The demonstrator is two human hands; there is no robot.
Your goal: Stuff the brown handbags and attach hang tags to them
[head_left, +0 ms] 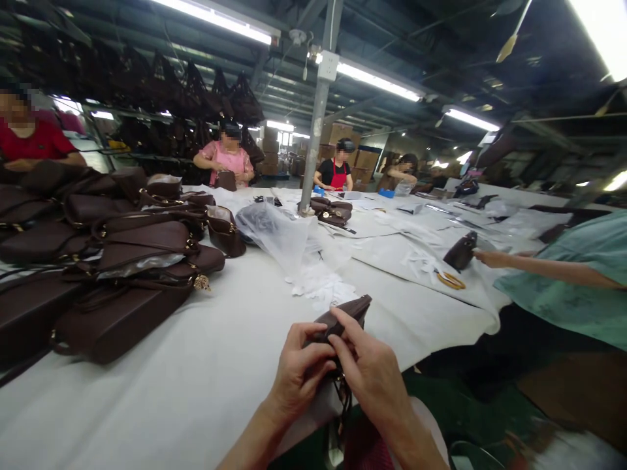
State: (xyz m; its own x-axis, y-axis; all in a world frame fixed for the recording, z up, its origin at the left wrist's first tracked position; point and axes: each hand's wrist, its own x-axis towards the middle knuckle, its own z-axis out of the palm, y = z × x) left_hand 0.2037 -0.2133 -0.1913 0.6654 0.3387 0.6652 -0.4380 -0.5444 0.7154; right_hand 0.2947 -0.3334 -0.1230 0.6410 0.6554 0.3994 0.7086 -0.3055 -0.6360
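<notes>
Between my two hands, over the near edge of the table, is a small dark brown leather pouch (353, 309), tilted with one end pointing away to the right. My left hand (301, 372) is closed, its thumb and fingertips pinching the pouch's near side. My right hand (369, 365) is closed on it too, with the index finger stretched along the top and the thumb pressed near my left fingertips. A dark strap with small gold-coloured metal parts (343, 391) dangles below the pouch. What lies right under my fingertips is hidden.
Brown handbags (132, 313) are piled on the left of the white-covered table (220, 378). Ahead lie clear plastic bags (274, 228), white scraps (326, 287) and a grey post (318, 124). On the right, yellow-handled scissors (450, 281) lie near a co-worker's hand (490, 258) holding a dark pouch. Other people work opposite.
</notes>
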